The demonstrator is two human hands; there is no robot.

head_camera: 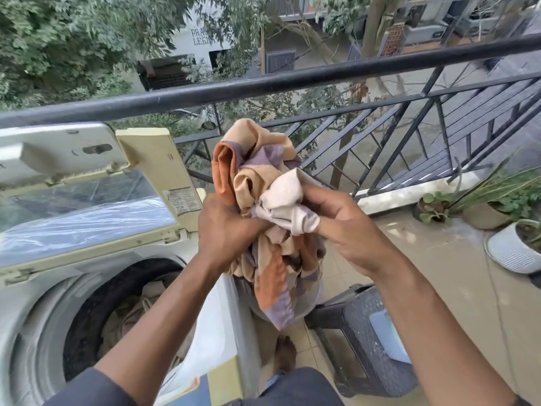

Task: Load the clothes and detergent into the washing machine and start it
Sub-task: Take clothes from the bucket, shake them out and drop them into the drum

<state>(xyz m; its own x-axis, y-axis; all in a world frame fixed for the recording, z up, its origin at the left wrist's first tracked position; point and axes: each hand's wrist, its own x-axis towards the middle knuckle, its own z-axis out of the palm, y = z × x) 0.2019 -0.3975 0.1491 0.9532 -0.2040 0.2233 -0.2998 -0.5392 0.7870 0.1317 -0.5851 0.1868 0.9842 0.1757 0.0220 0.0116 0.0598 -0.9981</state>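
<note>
A bundled cloth (257, 177) in orange, tan, purple and cream hangs in front of me at chest height, just right of the washing machine. My left hand (225, 230) grips the bundle's middle from the left. My right hand (348, 230) pinches its cream part from the right. The top-loading washing machine (35, 303) stands at the left with its lid (87, 206) raised. Its drum opening (117, 312) holds some beige clothes. No detergent is recognisable in view.
A black balcony railing (292, 80) runs across behind the cloth. A dark plastic stool (360, 341) with a pale blue item on it stands at the lower right. Potted plants (503, 224) line the right edge. My bare foot (285, 356) is on the tiled floor.
</note>
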